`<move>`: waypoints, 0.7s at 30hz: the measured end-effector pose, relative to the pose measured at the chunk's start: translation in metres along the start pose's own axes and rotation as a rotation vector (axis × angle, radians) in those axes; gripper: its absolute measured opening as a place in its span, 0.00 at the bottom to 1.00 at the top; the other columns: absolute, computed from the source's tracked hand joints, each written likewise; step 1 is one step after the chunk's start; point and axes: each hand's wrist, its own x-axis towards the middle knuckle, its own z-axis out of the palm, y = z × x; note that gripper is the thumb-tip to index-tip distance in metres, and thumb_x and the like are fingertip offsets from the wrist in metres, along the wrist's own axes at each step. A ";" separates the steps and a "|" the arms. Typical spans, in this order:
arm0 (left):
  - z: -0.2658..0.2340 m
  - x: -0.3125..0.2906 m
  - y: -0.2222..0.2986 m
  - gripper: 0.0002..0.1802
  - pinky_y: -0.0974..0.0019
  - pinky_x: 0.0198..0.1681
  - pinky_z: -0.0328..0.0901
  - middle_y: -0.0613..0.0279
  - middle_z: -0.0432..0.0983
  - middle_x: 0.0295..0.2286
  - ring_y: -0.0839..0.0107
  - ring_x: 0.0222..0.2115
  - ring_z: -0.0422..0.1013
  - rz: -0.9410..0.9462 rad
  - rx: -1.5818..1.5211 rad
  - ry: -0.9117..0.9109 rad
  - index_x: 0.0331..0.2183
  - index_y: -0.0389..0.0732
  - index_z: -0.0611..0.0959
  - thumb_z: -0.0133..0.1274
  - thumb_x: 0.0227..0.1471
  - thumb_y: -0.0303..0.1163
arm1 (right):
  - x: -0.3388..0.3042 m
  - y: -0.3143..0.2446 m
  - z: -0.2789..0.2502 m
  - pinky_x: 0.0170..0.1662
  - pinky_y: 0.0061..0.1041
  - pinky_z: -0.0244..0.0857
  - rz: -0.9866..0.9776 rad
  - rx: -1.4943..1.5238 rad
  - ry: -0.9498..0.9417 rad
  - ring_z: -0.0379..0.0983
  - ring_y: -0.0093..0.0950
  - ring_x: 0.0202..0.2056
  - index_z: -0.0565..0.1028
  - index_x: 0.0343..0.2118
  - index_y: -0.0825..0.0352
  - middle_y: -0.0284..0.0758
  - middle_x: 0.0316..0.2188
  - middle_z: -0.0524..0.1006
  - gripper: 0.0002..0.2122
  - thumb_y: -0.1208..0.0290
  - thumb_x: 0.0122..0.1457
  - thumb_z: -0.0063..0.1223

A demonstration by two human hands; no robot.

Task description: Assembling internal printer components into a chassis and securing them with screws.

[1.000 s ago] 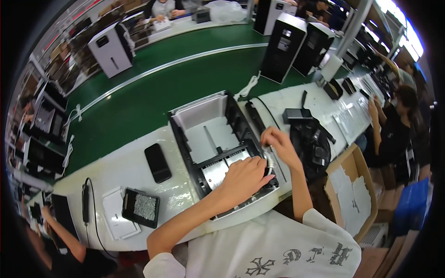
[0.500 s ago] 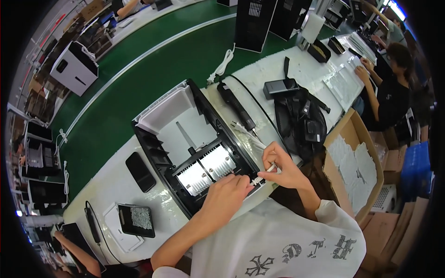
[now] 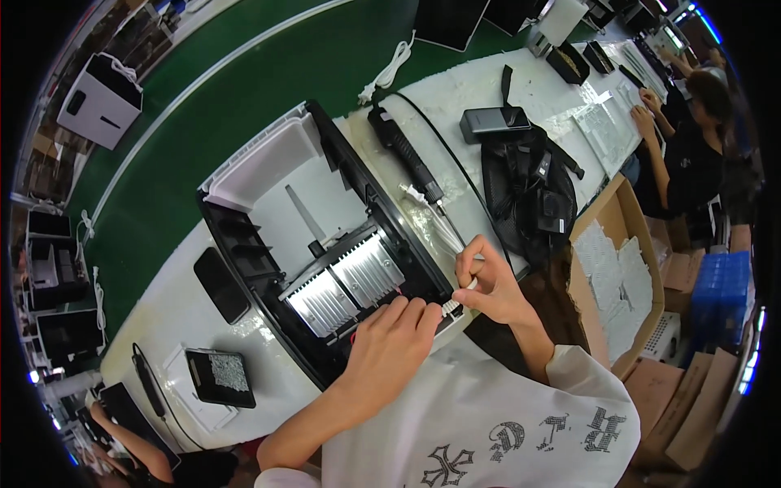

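A black-and-white appliance housing (image 3: 236, 236) lies open on the bench, with two finned silver metal blocks (image 3: 368, 268) inside. At its near right edge my right hand (image 3: 498, 286) is closed, thumb and fingers pinching a white power cord (image 3: 443, 232). A ribbed white sleeve of the cord (image 3: 450, 307) sits at the housing's edge, between my hands. My left hand (image 3: 392, 342) reaches over the near wall with its fingers bent down into the housing. Its fingertips are hidden, so what they hold cannot be seen. A bit of red wire shows beside it.
A black electric screwdriver (image 3: 404, 154) lies right of the housing, near a grey box-shaped device (image 3: 495, 124) and a black mesh bag (image 3: 521, 187). To the left are a phone (image 3: 221, 285) and a black tray of screws (image 3: 220, 377). A carton (image 3: 643, 325) stands at right; a co-worker (image 3: 691, 154) sits beyond.
My left hand has shifted left, off the ribbed sleeve, with its fingers now lower in the housing. The right hand keeps its pinch on the cord. The whole view has shifted slightly.
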 end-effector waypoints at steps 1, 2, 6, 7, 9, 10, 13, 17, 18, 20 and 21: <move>-0.002 -0.001 -0.002 0.09 0.67 0.32 0.69 0.63 0.68 0.27 0.67 0.30 0.69 0.044 0.054 -0.026 0.29 0.40 0.71 0.55 0.44 0.24 | 0.001 0.002 -0.001 0.28 0.15 0.54 -0.033 -0.012 0.008 0.58 0.16 0.27 0.59 0.38 0.62 0.26 0.23 0.64 0.20 0.83 0.51 0.61; -0.002 -0.003 -0.001 0.09 0.67 0.32 0.69 0.63 0.68 0.27 0.67 0.30 0.69 0.033 0.047 -0.023 0.29 0.40 0.71 0.55 0.44 0.24 | -0.001 0.004 -0.002 0.28 0.15 0.54 -0.022 -0.015 0.002 0.58 0.16 0.27 0.59 0.38 0.62 0.26 0.23 0.64 0.20 0.83 0.51 0.61; 0.000 -0.006 -0.005 0.08 0.66 0.28 0.68 0.64 0.68 0.25 0.67 0.28 0.68 0.004 -0.005 -0.029 0.28 0.40 0.72 0.56 0.47 0.27 | 0.001 0.008 -0.006 0.31 0.18 0.51 -0.206 -0.104 -0.040 0.58 0.20 0.28 0.59 0.36 0.63 0.27 0.22 0.64 0.19 0.80 0.51 0.63; 0.002 -0.005 -0.005 0.10 0.64 0.24 0.67 0.64 0.69 0.24 0.68 0.26 0.68 -0.006 -0.030 0.013 0.27 0.39 0.72 0.56 0.54 0.31 | 0.002 0.009 -0.006 0.31 0.19 0.49 -0.244 -0.116 -0.057 0.58 0.21 0.28 0.59 0.35 0.63 0.27 0.21 0.64 0.19 0.79 0.51 0.64; 0.001 -0.004 -0.003 0.09 0.64 0.25 0.68 0.63 0.69 0.24 0.67 0.26 0.68 -0.020 -0.042 -0.004 0.27 0.39 0.72 0.56 0.54 0.30 | 0.001 0.010 -0.006 0.31 0.19 0.49 -0.223 -0.103 -0.053 0.58 0.21 0.28 0.60 0.35 0.63 0.27 0.21 0.65 0.20 0.79 0.51 0.64; 0.001 -0.004 -0.003 0.09 0.64 0.25 0.68 0.63 0.70 0.25 0.67 0.26 0.68 -0.032 -0.052 -0.020 0.28 0.39 0.72 0.55 0.54 0.30 | 0.001 0.011 -0.007 0.31 0.19 0.50 -0.205 -0.091 -0.048 0.57 0.20 0.28 0.60 0.35 0.63 0.27 0.21 0.65 0.20 0.79 0.51 0.65; 0.002 -0.002 -0.004 0.08 0.64 0.27 0.68 0.61 0.70 0.27 0.65 0.26 0.69 0.002 -0.069 -0.031 0.29 0.38 0.72 0.55 0.50 0.26 | 0.002 0.020 -0.009 0.31 0.19 0.49 -0.194 -0.063 -0.041 0.57 0.20 0.27 0.60 0.34 0.63 0.26 0.21 0.65 0.19 0.77 0.51 0.65; 0.006 -0.006 -0.001 0.08 0.64 0.28 0.68 0.59 0.70 0.27 0.64 0.27 0.70 -0.006 -0.039 -0.029 0.29 0.37 0.71 0.55 0.45 0.23 | 0.007 0.031 -0.012 0.28 0.17 0.49 -0.275 -0.052 -0.129 0.58 0.16 0.27 0.60 0.35 0.63 0.26 0.24 0.63 0.17 0.79 0.54 0.61; 0.006 -0.006 -0.001 0.09 0.63 0.28 0.68 0.59 0.69 0.27 0.63 0.27 0.70 -0.003 -0.046 -0.037 0.29 0.37 0.71 0.55 0.43 0.22 | 0.007 0.033 -0.011 0.28 0.16 0.50 -0.236 -0.003 -0.112 0.59 0.16 0.27 0.60 0.35 0.63 0.26 0.24 0.64 0.17 0.79 0.54 0.61; 0.004 -0.007 0.000 0.09 0.63 0.29 0.68 0.59 0.69 0.27 0.63 0.27 0.70 -0.002 -0.047 -0.037 0.29 0.37 0.71 0.55 0.42 0.22 | 0.005 0.037 -0.009 0.28 0.15 0.52 -0.202 0.045 -0.102 0.59 0.16 0.27 0.61 0.34 0.63 0.26 0.24 0.64 0.16 0.79 0.54 0.61; 0.003 -0.005 -0.001 0.09 0.64 0.29 0.67 0.59 0.68 0.26 0.64 0.26 0.70 0.006 -0.029 -0.040 0.29 0.37 0.72 0.55 0.43 0.22 | 0.007 0.038 -0.011 0.28 0.15 0.53 -0.209 0.050 -0.089 0.60 0.16 0.27 0.61 0.35 0.63 0.27 0.24 0.64 0.16 0.78 0.54 0.62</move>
